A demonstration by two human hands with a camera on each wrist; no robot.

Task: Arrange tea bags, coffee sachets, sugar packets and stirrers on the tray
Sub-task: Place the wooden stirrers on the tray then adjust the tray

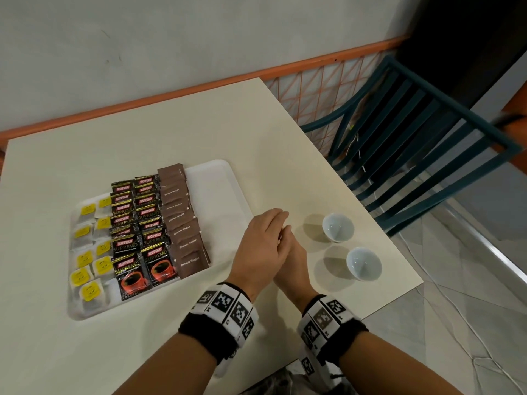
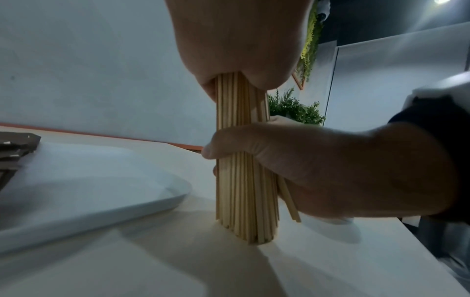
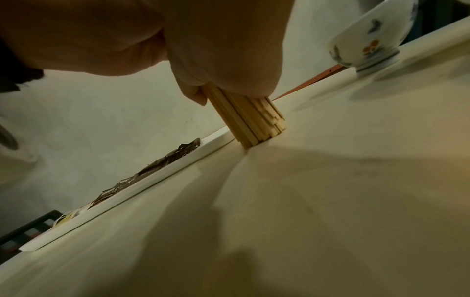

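Both hands grip one bundle of stirrers [image 2: 244, 176], standing upright with its lower ends on the table [image 1: 159, 352]. The left hand [image 1: 261, 246] curls round the top, the right hand [image 1: 293, 263] wraps the middle, fingers pressed tight. The tray [image 1: 225, 195] lies at nine o'clock from the bundle, its bare strip just beside. To my eye, the bundle's long axis must tip from vertical to flat, running twelve to six alongside the sugar [image 1: 185, 232].
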